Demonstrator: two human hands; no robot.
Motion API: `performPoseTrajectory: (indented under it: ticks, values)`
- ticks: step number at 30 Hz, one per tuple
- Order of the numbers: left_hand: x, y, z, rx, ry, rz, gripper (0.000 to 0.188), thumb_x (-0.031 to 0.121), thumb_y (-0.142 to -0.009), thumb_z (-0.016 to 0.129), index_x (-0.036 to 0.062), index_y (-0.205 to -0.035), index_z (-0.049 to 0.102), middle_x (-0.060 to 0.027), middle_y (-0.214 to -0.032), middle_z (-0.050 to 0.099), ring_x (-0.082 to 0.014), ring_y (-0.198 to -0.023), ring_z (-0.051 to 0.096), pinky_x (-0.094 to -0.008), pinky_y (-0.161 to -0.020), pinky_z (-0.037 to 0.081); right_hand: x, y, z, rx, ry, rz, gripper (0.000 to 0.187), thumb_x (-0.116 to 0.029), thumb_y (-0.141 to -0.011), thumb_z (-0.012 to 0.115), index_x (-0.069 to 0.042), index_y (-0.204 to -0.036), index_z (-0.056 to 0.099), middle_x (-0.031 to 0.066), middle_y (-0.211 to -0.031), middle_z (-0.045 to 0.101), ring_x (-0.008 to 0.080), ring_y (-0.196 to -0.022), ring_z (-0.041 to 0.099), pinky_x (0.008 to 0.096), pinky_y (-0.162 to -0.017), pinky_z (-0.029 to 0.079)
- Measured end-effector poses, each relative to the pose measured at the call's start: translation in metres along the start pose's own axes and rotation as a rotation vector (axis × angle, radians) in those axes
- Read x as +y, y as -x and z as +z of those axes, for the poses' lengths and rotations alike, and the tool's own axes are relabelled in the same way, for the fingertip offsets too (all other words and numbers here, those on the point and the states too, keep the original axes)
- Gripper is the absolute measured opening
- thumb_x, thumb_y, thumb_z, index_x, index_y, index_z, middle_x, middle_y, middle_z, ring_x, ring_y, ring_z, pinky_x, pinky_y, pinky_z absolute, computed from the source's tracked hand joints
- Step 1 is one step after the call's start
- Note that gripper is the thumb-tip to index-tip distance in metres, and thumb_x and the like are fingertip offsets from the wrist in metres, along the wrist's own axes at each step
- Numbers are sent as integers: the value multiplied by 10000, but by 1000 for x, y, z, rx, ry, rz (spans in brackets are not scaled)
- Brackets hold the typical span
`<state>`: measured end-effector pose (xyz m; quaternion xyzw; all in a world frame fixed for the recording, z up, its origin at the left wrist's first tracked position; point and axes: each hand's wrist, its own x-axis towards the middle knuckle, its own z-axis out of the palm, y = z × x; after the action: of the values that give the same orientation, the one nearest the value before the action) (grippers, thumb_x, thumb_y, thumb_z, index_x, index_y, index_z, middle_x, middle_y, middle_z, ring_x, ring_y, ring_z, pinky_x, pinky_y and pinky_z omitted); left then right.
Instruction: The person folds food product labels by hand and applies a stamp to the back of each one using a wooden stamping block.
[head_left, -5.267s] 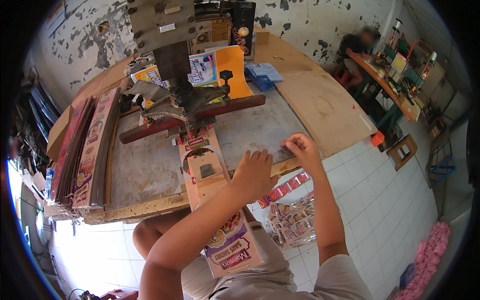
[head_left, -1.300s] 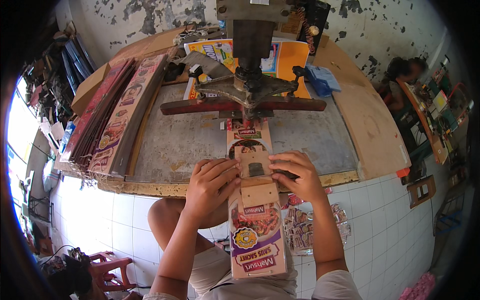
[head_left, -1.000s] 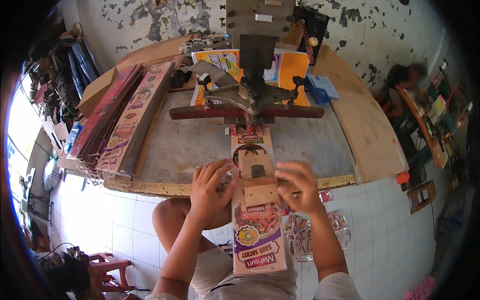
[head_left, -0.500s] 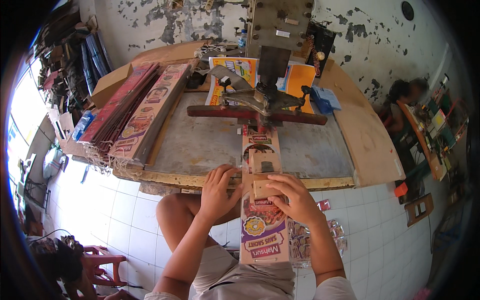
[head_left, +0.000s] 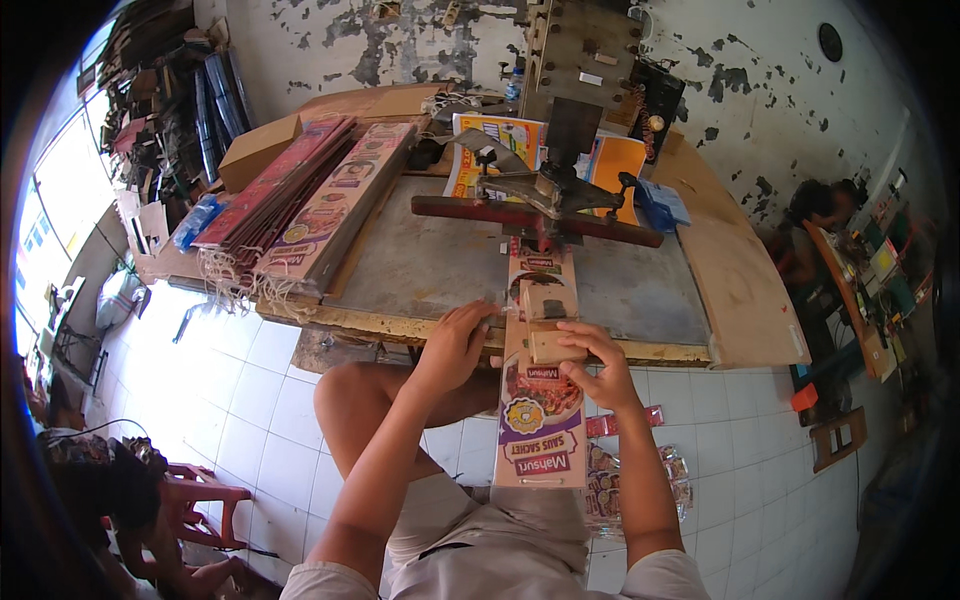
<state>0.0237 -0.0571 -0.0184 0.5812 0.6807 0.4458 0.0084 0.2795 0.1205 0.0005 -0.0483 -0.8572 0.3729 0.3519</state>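
A long printed cardboard strip [head_left: 535, 430], pinkish with purple bands and food pictures, runs from under the press to above my lap. On it, near the table's front edge, lies a small wooden block [head_left: 556, 346]. My right hand [head_left: 600, 368] grips the block's right end, thumb on the near side and fingers over the top. A second wooden piece [head_left: 547, 303] with a dark patch sits just beyond it. My left hand [head_left: 455, 345] is at the strip's left edge, fingers extended; whether the fingertips touch the strip I cannot tell.
The press's red crossbar [head_left: 480, 210] spans the strip's far end above a grey metal plate [head_left: 640, 290]. Bundled printed strips [head_left: 340, 205] lie at the table's left. Packets [head_left: 610, 490] lie on the tiled floor at right. A red stool [head_left: 205, 500] stands lower left, near a person.
The view has shifted, so the scene sits farther right and higher. The strip and block, with my hands, have slid slightly away from me toward the press.
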Motion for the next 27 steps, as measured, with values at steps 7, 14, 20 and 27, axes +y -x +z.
performPoseTrajectory:
  ticks: [7,14,20,27]
  values:
    - [-5,-3,-7,-63,101,-66,391,45,-1098,589,74,-1481,668,-262,-1558,645,-478,-1430,611,-506,-1208,487,1,-3,2,-11,-43,38,317,-123,-957,835,-41,-1261,796,130,-1492,734,320,-1431,637,468,-1216,473]
    - [-7,-3,-11,-111,105,-65,413,49,-1096,594,92,-1500,667,-265,-1614,603,-470,-1480,578,-509,-1216,482,5,0,1,-11,-66,72,304,-168,-975,844,-44,-1249,804,131,-1483,743,318,-1437,642,470,-1226,465]
    - [-2,-2,-12,-125,119,-81,411,51,-1088,612,116,-1487,681,-241,-1622,606,-446,-1521,549,-513,-1226,478,3,1,0,-7,-89,92,304,-228,-1003,835,-43,-1242,806,123,-1481,744,309,-1442,639,469,-1227,463]
    - [-7,-1,-11,-132,135,-28,402,72,-1063,652,87,-1462,689,-197,-1562,659,-395,-1561,525,-507,-1244,466,1,-1,0,-18,-57,97,304,-201,-985,849,-40,-1239,804,111,-1487,741,306,-1443,639,473,-1228,464]
